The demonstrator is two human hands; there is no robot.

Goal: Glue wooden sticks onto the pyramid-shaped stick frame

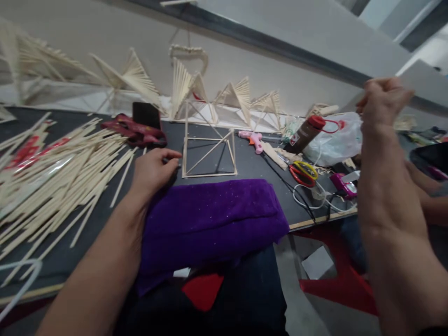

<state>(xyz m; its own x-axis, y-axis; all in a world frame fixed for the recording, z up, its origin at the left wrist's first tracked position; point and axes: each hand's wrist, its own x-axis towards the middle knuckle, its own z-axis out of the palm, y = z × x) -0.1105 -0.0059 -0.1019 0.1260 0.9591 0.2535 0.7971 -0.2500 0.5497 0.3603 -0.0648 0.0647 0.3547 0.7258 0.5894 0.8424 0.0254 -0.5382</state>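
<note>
My left hand [154, 170] rests on the dark table, its fingers reaching toward the left side of a small frame of thin wooden sticks [210, 176]. Thumb and forefinger are apart, with nothing visible between them. The frame stands on the table and has slanting sticks across it. My right hand [385, 98] is raised high at the right, above the table and away from the frame. Its fingers are curled in, and blur hides whatever may be in them. A folded purple towel [213, 205] lies along the table edge in front of me.
Loose wooden sticks [80, 177] spread over the left side. A pink glue gun [255, 141], scissors [304, 173], a brown bottle [304, 134] and a plastic bag [334, 140] are at the right. Stick models [233, 100] line the wall. Another person's arm [432, 207] shows at far right.
</note>
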